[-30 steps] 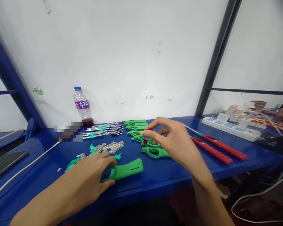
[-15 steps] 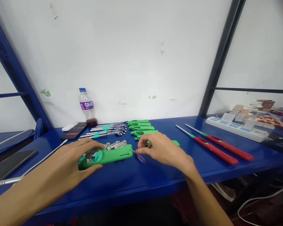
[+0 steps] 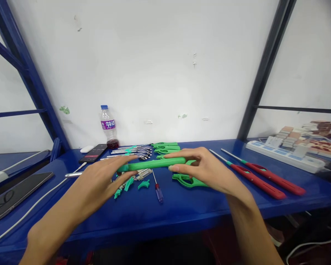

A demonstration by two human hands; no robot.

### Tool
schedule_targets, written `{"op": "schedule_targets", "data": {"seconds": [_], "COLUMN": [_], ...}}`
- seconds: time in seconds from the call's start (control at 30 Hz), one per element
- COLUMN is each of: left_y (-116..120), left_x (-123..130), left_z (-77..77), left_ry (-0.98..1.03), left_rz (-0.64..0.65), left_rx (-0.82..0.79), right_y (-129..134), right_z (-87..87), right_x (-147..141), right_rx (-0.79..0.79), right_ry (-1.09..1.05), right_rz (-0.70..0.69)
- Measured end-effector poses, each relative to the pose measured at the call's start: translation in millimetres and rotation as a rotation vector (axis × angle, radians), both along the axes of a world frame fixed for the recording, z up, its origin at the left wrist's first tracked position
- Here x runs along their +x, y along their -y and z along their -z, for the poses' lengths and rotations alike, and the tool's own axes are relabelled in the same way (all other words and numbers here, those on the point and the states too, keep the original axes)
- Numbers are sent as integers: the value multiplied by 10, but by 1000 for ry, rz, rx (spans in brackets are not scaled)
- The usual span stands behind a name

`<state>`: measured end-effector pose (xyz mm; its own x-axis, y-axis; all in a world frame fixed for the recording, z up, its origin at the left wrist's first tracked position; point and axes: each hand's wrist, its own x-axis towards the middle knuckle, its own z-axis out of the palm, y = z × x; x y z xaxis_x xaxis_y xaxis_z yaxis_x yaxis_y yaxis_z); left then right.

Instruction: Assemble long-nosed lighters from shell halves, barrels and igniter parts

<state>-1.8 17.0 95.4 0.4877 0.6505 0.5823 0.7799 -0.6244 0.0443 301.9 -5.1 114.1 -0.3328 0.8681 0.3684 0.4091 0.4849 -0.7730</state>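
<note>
A green lighter body (image 3: 157, 163) is held level above the blue table, its narrow edge facing me. My left hand (image 3: 103, 180) grips its left end, where a metal tube sticks out to the left. My right hand (image 3: 200, 167) pinches the right end between thumb and fingers. Beneath lie a purple-handled screwdriver (image 3: 159, 191), teal trigger pieces (image 3: 143, 184) and clear small parts (image 3: 143, 173). Green shells (image 3: 165, 144) form a column behind, and another green shell (image 3: 188, 181) lies under my right hand. Metal rods with wires (image 3: 138, 150) lie behind my left hand.
Two red lighters (image 3: 257, 180) lie at the right beside a white power strip (image 3: 285, 154). A bottle (image 3: 109, 127) and a phone (image 3: 93, 152) stand and lie at the back left. Another phone (image 3: 19, 193) and a white cable (image 3: 35, 204) are at the left.
The green body has been turned edge-on and raised. My right hand has moved from beside the screwdriver onto its right end. The view has shifted slightly, showing the screwdriver and teal pieces more fully.
</note>
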Motion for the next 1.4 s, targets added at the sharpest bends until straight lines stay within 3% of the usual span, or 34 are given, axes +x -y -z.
{"op": "schedule_targets", "data": {"seconds": [0.1, 0.23, 0.37, 0.57, 0.7, 1.07, 1.4], "left_y": [-24, 36, 74, 81, 121, 164, 145], "left_x": [-19, 32, 68, 112, 138, 279, 306], "left_z": [-22, -89, -114, -89, -59, -32, -1], "left_ry": [-5, 21, 13, 39, 78, 161, 227], "left_rz": [-6, -57, -81, 57, 80, 83, 184], "left_rx": [-55, 26, 61, 25, 31, -34, 195], "right_y": [-25, -82, -108, -94, -77, -53, 1], "right_z": [3, 17, 31, 52, 48, 41, 11], "right_x": [63, 77, 60, 13, 1, -4, 27], "right_rx": [4, -99, -96, 15, 50, 19, 97], "right_ry": [-93, -211, -175, -135, -139, -112, -92], "right_rz": [33, -59, -59, 38, 43, -59, -51]}}
